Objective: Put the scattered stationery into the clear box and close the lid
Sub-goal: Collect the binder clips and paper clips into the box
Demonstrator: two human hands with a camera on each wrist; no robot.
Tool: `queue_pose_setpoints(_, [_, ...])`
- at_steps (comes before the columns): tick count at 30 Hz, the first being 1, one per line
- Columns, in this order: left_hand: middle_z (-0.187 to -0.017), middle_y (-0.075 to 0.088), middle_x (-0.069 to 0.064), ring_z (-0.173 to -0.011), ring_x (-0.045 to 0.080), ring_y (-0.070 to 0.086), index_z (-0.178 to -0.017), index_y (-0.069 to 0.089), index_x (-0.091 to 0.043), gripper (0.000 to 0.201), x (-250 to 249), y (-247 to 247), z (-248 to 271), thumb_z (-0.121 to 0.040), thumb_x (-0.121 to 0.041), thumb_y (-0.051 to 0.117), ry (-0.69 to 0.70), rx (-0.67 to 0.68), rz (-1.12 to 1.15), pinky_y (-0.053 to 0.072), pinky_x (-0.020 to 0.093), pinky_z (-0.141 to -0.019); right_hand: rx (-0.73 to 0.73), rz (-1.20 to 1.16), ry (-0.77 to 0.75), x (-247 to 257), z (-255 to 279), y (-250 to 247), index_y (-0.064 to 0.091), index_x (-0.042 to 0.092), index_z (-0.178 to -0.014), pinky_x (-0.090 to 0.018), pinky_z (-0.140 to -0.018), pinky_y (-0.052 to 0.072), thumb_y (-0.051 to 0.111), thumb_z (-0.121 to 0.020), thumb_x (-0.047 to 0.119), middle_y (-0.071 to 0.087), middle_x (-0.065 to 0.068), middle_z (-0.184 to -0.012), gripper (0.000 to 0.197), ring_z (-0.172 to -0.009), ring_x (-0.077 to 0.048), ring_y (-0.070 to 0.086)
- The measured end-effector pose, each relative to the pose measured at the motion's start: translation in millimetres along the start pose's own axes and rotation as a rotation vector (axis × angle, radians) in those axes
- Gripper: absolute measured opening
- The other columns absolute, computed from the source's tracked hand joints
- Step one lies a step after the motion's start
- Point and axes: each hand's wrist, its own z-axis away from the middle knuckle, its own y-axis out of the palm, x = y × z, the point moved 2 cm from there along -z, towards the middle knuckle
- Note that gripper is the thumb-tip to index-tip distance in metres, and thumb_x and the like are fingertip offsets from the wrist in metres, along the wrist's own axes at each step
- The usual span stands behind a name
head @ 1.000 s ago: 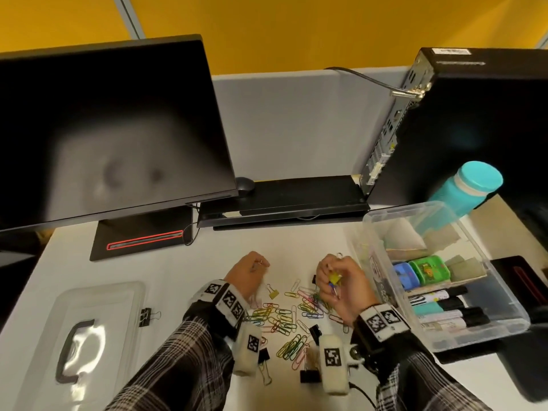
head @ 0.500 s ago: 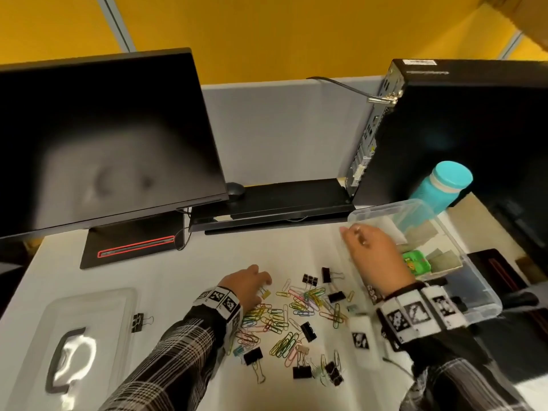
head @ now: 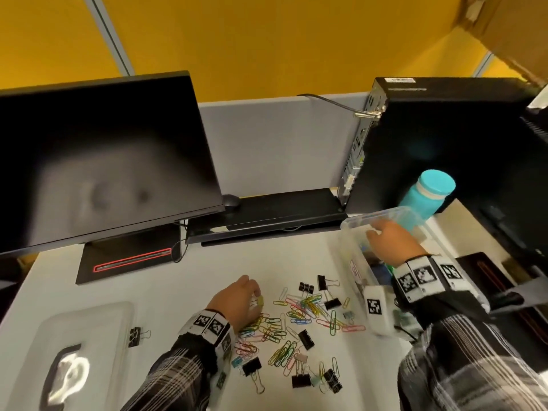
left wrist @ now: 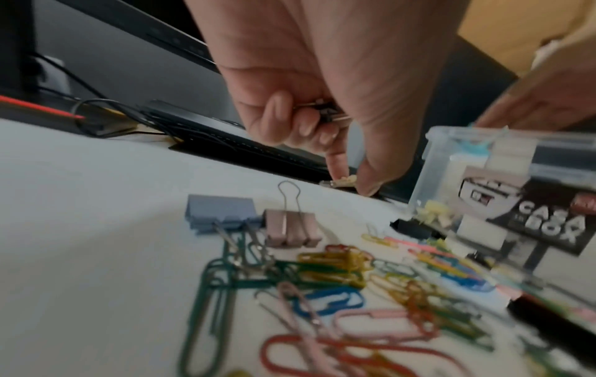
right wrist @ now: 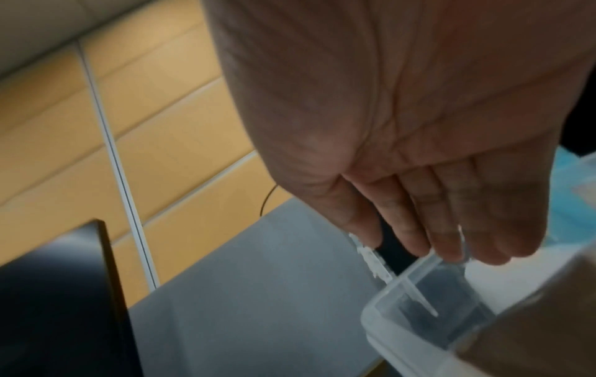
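Note:
Coloured paper clips (head: 299, 315) and black binder clips (head: 305, 339) lie scattered on the white desk. My left hand (head: 257, 301) is at the pile's left edge, index and thumb pinching a small yellow binder clip (left wrist: 343, 179) on the desk. Its curled fingers also hold a black binder clip (left wrist: 324, 112). The clear box (head: 373, 218) stands open at the right, with markers and erasers inside. My right hand (head: 374, 232) hovers over its far left corner, fingers (right wrist: 451, 229) straight and empty above the rim (right wrist: 403, 280). The clear lid (head: 89, 324) lies at the far left.
A teal bottle (head: 427, 200) stands just behind the box, beside a black computer tower (head: 444, 143). A monitor (head: 103, 161) and a keyboard (head: 281, 212) line the back of the desk. One black binder clip (head: 135, 336) lies alone by the lid.
My right hand left the pile with a yellow clip, moved right over the box, and is now empty. My left hand shifted right onto a yellow binder clip.

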Motion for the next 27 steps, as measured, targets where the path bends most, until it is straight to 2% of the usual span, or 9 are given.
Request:
queue_pose_setpoints(3, [-0.101,0.046,-0.008,-0.072,0.008,0.053,-0.104,0.050,-0.026,0.021,1,1,18,-0.087,-0.038,0.056,0.004,-0.081,0.123,0.044,0.019,-0.065,-0.089,-0.067,-0.074,-28,32,-8,0.051,0.004,-0.130,-0.037,-0.101,0.036,0.041,-0.097,0.013,0.050,-0.018,-0.134,0.035,-0.122,-0.034,0.047])
queue_pose_setpoints(6, [-0.100,0.043,-0.012,-0.074,0.004,0.052,-0.106,0.048,-0.029,0.020,-16,-8,26,-0.089,-0.037,0.054,0.047,-0.088,0.111,0.043,0.018,-0.066,-0.256,0.026,-0.128,-75,56,-4,0.049,0.006,-0.129,-0.041,-0.101,0.037,0.043,-0.096,0.016,0.050,-0.018,-0.133,0.035,-0.121,-0.032,0.046])
queue_pose_setpoints(9, [-0.105,0.044,-0.010,-0.080,0.005,0.048,-0.113,0.047,-0.028,0.024,-57,-27,13,-0.091,-0.037,0.050,0.151,-0.115,-0.008,0.044,0.020,-0.070,-0.331,0.156,-0.103,-115,66,10,0.039,0.006,-0.141,-0.045,-0.116,0.023,0.043,-0.095,0.025,0.037,-0.014,-0.149,0.050,-0.140,-0.028,0.028])
queue_pose_setpoints(12, [-0.111,0.045,-0.005,-0.077,0.008,0.043,-0.116,0.047,-0.022,0.027,-116,-49,-19,-0.092,-0.034,0.051,0.250,-0.152,-0.126,0.039,0.022,-0.067,-0.351,0.216,-0.107,-137,71,23,0.029,0.007,-0.146,-0.045,-0.119,0.014,0.039,-0.096,0.032,0.025,-0.013,-0.155,0.057,-0.145,-0.028,0.015])
queue_pose_setpoints(14, [-0.116,0.044,0.001,-0.088,0.017,0.051,-0.119,0.047,-0.016,0.031,-154,-61,-48,-0.091,-0.030,0.051,0.303,-0.169,-0.189,0.044,0.029,-0.070,-0.368,0.220,-0.118,-142,70,29,0.029,0.006,-0.146,-0.044,-0.119,0.011,0.029,-0.098,0.035,0.023,-0.012,-0.155,0.056,-0.146,-0.026,0.014])
queue_pose_setpoints(17, [-0.122,0.043,0.011,-0.107,0.029,0.049,-0.122,0.047,-0.007,0.036,-205,-71,-88,-0.090,-0.024,0.051,0.377,-0.155,-0.286,0.049,0.043,-0.083,-0.389,0.220,-0.132,-142,69,31,0.034,0.005,-0.144,-0.042,-0.118,0.010,0.018,-0.093,0.039,0.028,-0.013,-0.154,0.063,-0.145,-0.027,0.016])
queue_pose_setpoints(21, [-0.127,0.044,0.014,-0.116,0.032,0.048,-0.126,0.047,-0.004,0.041,-243,-66,-124,-0.088,-0.017,0.056,0.328,-0.043,-0.424,0.045,0.042,-0.090,-0.399,0.229,-0.146,-141,69,31,0.036,0.005,-0.143,-0.044,-0.118,0.013,0.013,-0.091,0.039,0.029,-0.012,-0.153,0.066,-0.145,-0.027,0.017])
queue_pose_setpoints(24, [-0.131,0.051,0.013,-0.120,0.030,0.052,-0.130,0.048,-0.008,0.048,-245,-58,-137,-0.086,-0.020,0.062,0.280,0.079,-0.400,0.044,0.039,-0.097,-0.375,0.225,-0.145,-143,68,30,0.033,0.007,-0.145,-0.043,-0.119,0.011,0.008,-0.089,0.041,0.025,-0.011,-0.155,0.070,-0.145,-0.026,0.015])
queue_pose_setpoints(27, [-0.131,0.053,0.008,-0.118,0.025,0.052,-0.131,0.049,-0.015,0.042,-236,-64,-128,-0.090,-0.019,0.053,0.339,-0.019,-0.243,0.043,0.035,-0.097,-0.384,0.196,-0.161,-142,72,28,0.034,0.009,-0.145,-0.046,-0.118,0.013,0.017,-0.092,0.039,0.024,-0.011,-0.156,0.063,-0.146,-0.027,0.013])
